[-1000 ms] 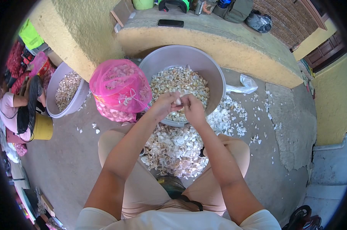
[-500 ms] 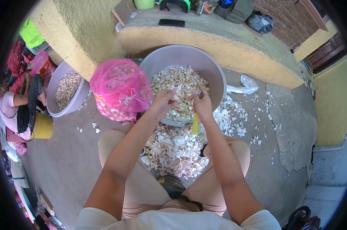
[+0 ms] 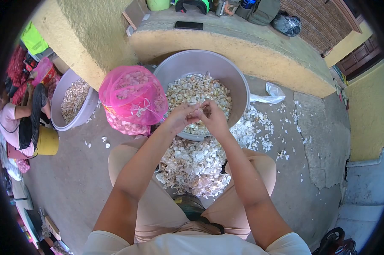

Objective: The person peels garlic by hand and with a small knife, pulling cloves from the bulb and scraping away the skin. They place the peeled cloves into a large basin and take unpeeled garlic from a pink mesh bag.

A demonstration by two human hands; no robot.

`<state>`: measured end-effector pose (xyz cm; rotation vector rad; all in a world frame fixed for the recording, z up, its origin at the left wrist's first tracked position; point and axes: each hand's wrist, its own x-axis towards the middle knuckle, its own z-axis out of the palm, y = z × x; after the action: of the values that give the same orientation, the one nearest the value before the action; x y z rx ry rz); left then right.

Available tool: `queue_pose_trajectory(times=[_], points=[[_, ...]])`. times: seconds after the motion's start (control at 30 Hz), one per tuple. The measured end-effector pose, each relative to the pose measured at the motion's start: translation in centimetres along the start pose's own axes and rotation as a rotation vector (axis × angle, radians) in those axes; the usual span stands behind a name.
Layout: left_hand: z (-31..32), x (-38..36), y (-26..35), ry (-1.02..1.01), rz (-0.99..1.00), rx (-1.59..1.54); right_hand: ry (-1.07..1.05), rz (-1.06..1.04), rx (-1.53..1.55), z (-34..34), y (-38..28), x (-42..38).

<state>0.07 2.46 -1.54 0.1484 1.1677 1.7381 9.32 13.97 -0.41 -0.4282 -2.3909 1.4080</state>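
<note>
My left hand point(image 3: 182, 117) and my right hand point(image 3: 214, 118) meet fingertip to fingertip above a large grey tub point(image 3: 242, 80). Loose garlic cloves point(image 3: 199, 88) fill the bottom of it. My left fingers are closed in a pinch on a pale garlic clove, mostly covered by the fingers. The right hand's fingers are curled against it; the yellow-handled knife seen in that hand a moment ago is hidden behind it now. Below the tub, between my legs, a heap of papery garlic skins point(image 3: 194, 163) lies on the floor.
A pink mesh bag point(image 3: 132, 91) of garlic stands left of the tub. Further left, a person point(image 3: 22, 112) sits by another tub point(image 3: 58, 97) of cloves. Behind runs a low ledge point(image 3: 238, 44) with a phone point(image 3: 189, 25) and a helmet point(image 3: 286, 24). Scattered skins and a white plastic bag point(image 3: 273, 94) lie right.
My hands have come together from slightly apart, the right one moving left and turning inward. The yellow knife handle has gone out of sight behind it.
</note>
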Motion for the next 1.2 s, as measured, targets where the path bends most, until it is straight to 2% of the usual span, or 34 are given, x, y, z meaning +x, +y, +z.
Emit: queue_pose_trajectory(times=[0.27,0.37,0.47,0.57,0.7,0.87,0.9,0.97,1.07,1.17,1.2], points=[[-0.1,0.0,-0.1,-0.022,-0.001,0.015,-0.040,-0.086,-0.087,-0.5,-0.6,-0.5],[-0.5,0.4,-0.4,-0.030,0.003,0.041,-0.046,-0.022,0.109,-0.2,0.9,-0.1],[-0.8,0.5,-0.3,-0.076,0.001,0.049,0.011,-0.125,0.328,0.7,3.0,0.4],[-0.3,-0.3,0.7,-0.115,-0.011,-0.002,0.073,0.326,0.765,-1.1,0.4,0.3],[-0.8,0.0,0.9,-0.155,-0.028,-0.033,0.040,0.386,0.835,-1.3,0.1,0.5],[-0.8,0.1,1.4,0.057,0.039,-0.124,-0.169,0.474,1.072,-2.4,1.7,1.0],[-0.6,-0.1,1.6,0.119,0.038,-0.136,-0.077,0.471,0.933,-2.4,1.3,1.0],[-1.3,0.1,1.4,0.101,0.021,-0.085,0.101,0.456,0.652,-2.0,0.2,1.0],[-1.2,0.4,0.8,0.101,0.038,-0.107,0.093,0.426,0.264,-1.8,-0.1,1.0],[-0.8,0.6,0.3,0.064,0.017,-0.075,0.070,0.024,-0.072,-0.2,1.5,0.6],[-0.8,0.6,0.1,0.044,0.001,-0.048,0.027,0.028,-0.062,-0.1,0.9,0.4]])
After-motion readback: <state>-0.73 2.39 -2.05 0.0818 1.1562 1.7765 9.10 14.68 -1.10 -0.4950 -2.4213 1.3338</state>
